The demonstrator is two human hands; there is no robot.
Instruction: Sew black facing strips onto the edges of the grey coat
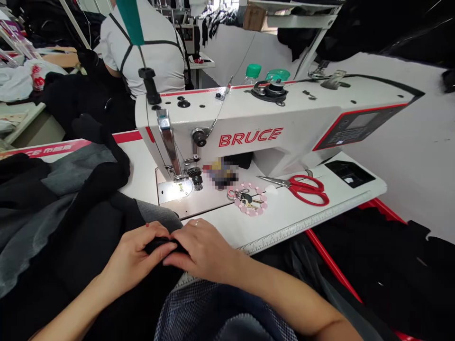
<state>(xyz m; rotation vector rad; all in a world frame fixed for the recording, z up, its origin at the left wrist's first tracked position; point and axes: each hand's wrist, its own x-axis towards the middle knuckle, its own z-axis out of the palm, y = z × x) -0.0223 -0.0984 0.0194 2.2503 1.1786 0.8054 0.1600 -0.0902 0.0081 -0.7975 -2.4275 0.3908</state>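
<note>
My left hand (137,255) and my right hand (202,248) meet at the table's front edge, both pinching a small fold of black fabric (161,244) between the fingertips. The fold belongs to a larger pile of black and grey cloth (71,208) spread over the left of the table and my lap. A white Bruce sewing machine (256,123) stands just behind, its needle and presser foot (177,177) a little beyond my hands. A ring shows on my right hand.
Red-handled scissors (302,187) and a pink bead keyring with keys (249,199) lie on the white table (320,208) to the right. A ruler strip (305,225) runs along the front edge. Another person in a white shirt (149,47) sits behind the machine.
</note>
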